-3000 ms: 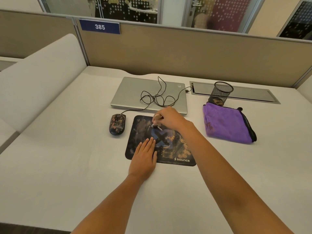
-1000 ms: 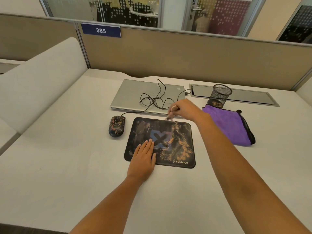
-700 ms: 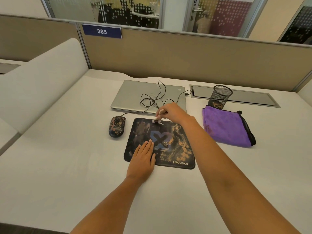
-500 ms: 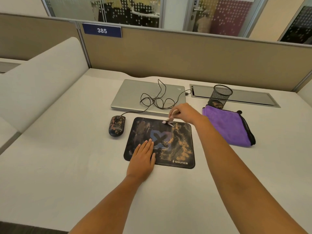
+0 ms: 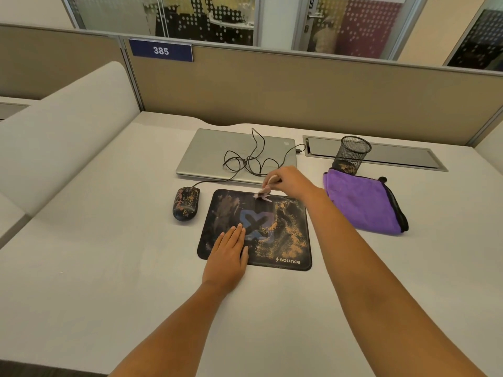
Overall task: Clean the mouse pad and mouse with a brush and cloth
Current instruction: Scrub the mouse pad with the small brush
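Observation:
A black mouse pad (image 5: 288, 235) with a blue X and sandy dust lies at the desk's middle. My left hand (image 5: 227, 257) rests flat on its near left part, fingers straight. My right hand (image 5: 290, 180) grips a small pale brush (image 5: 262, 194), its bristles touching the pad's far edge. A dusty black wired mouse (image 5: 186, 204) sits just left of the pad. A folded purple cloth (image 5: 362, 204) lies to the right.
A shut silver laptop (image 5: 215, 153) lies behind the pad with the mouse's tangled cable (image 5: 251, 161) on its lid. A black mesh pen cup (image 5: 351, 155) stands behind the cloth, by a cable tray (image 5: 402, 155). Beige partitions wall the desk.
My right hand has been sweeping the brush side to side along the pad's far edge; since half a second ago it moved slightly left. The left hand stayed put.

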The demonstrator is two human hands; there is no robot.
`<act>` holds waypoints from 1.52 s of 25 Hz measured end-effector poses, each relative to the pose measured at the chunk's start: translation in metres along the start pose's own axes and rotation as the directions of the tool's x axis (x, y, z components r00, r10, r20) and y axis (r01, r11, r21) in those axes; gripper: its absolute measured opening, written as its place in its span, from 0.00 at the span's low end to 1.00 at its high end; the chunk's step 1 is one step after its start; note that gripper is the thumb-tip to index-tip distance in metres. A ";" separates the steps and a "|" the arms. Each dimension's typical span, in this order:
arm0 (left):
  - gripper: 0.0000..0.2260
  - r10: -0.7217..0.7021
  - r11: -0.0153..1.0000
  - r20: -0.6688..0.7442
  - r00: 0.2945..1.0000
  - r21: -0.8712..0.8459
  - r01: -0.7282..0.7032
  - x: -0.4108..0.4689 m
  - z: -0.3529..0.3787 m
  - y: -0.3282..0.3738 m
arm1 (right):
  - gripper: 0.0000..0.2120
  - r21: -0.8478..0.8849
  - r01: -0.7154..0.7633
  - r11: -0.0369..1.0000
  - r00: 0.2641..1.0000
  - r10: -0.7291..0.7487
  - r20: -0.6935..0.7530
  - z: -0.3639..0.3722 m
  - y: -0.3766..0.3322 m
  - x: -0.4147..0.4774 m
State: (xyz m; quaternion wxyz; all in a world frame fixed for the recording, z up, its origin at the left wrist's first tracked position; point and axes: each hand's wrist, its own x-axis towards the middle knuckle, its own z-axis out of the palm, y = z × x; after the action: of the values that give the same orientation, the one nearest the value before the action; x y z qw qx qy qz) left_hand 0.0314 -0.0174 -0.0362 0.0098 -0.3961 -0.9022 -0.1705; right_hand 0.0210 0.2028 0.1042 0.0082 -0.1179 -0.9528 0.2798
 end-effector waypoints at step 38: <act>0.23 -0.022 1.000 0.022 1.000 -0.005 0.022 0.001 0.001 -0.001 | 0.05 0.016 -0.231 0.973 0.960 0.231 -0.157 -0.027 0.043 -0.050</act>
State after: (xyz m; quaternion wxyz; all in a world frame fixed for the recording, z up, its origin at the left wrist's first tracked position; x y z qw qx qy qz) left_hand 0.0299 -0.0173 -0.0379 -0.0032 -0.3881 -0.9060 -0.1687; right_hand 0.0816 0.2410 0.1066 0.0507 -0.2500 -0.9291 0.2676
